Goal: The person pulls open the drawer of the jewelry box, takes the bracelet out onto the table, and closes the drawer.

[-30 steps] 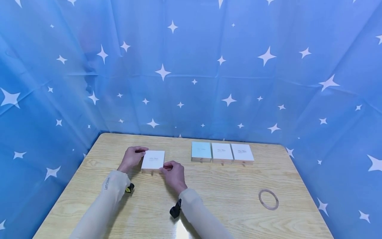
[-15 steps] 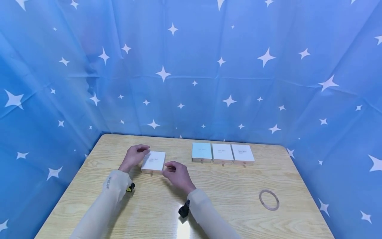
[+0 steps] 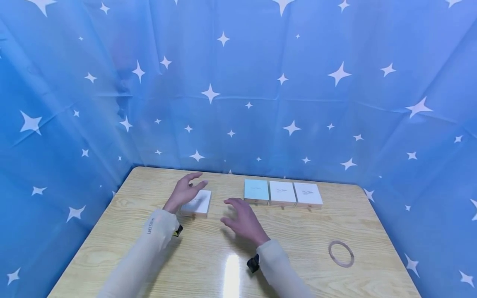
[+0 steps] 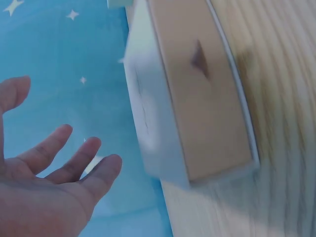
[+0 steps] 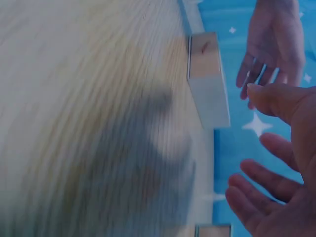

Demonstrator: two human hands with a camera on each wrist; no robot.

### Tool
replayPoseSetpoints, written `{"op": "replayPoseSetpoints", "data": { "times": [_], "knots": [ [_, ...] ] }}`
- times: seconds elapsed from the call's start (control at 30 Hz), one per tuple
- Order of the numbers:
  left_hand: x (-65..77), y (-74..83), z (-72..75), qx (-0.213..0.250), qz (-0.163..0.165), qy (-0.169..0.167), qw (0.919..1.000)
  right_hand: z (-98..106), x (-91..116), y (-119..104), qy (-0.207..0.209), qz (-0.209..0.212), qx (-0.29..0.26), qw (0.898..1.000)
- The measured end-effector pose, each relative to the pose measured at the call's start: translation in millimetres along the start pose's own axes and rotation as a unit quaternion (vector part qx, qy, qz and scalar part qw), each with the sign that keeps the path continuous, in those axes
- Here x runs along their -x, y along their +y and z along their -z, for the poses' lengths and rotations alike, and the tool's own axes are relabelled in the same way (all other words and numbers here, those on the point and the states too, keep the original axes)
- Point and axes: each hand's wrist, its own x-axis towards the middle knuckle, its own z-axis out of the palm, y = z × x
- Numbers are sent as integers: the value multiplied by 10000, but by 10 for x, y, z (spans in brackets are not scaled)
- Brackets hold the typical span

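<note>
A flat white box (image 3: pixel 197 204) with small print on its lid lies on the left half of the table. My left hand (image 3: pixel 184 192) hovers over the box's left side and partly hides its lid. Its fingers are spread and relaxed, and in the left wrist view the hand (image 4: pixel 64 182) is apart from the box (image 4: pixel 197 98), whose tan front carries a small tab. To the right of the box my right hand (image 3: pixel 244 220) is raised above the wood, holding nothing, its fingers loosely bent. In the right wrist view, the box (image 5: pixel 207 81) stands clear of that hand (image 5: pixel 281 163).
A light blue box (image 3: pixel 256 191) and two white boxes (image 3: pixel 282 193), (image 3: pixel 308 194) stand in a row near the back edge. On the right lies a translucent pinkish ring (image 3: pixel 340 253). A blue star-patterned curtain (image 3: pixel 253 82) surrounds the wooden table (image 3: pixel 193 265).
Both hands have let go of the white box. The right hand has drawn away to the right, and the left hand has lifted and opened over the box.
</note>
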Motion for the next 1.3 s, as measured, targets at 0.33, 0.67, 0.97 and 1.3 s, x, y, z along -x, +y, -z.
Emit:
{"op": "replayPoseSetpoints", "data": {
  "times": [0.33,0.67,0.97,1.3],
  "knots": [
    [-80,184,-400,227,-380,-342,9984,301,103,283,552,-227,587,9965],
    [-209,390,-863,285,-538,-685,9958,501,100,546,934,-453,1052,9890],
    [-382,554,-1163,309,-450,-945,9940,560,18,661,1180,-639,1302,9824],
    [-690,531,-1324,235,-253,-896,9954,520,-86,701,1437,-561,1381,9783]
  ]
}}
